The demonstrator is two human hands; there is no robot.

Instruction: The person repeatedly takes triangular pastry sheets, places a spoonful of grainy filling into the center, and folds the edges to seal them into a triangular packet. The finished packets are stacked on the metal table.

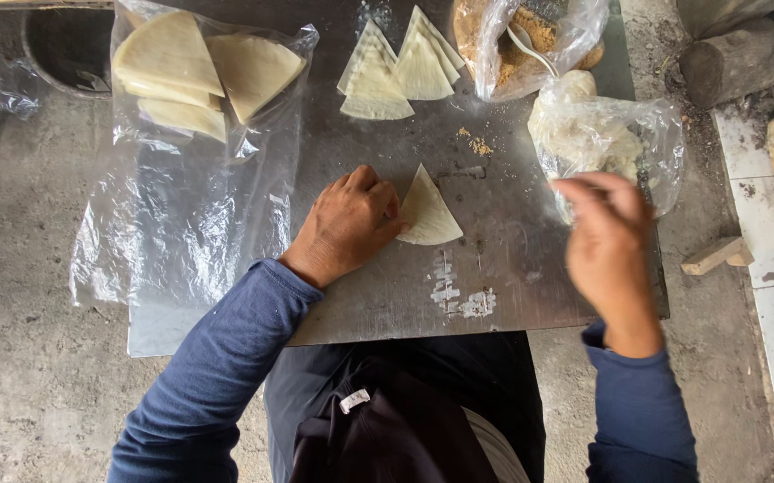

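Head view, item one: triangular dough wrapper (429, 216), centre of frame, flat on the metal sheet (512, 268), apex pointing to the upper edge. My left hand (347, 225) presses its left edge with curled fingers, nearer by far. My right hand (611, 246), right of frame, hangs blurred and empty, fingers loosely bent, below the bag of dough (602, 134). Concrete floor (29, 358) all round.

pale cream dough triangle (427, 215), thin and flat, lying on the metal table (512, 268) near the middle, point facing away from the person, rounded edge toward them, left side tucked under the fingertips of the left hand (347, 224)
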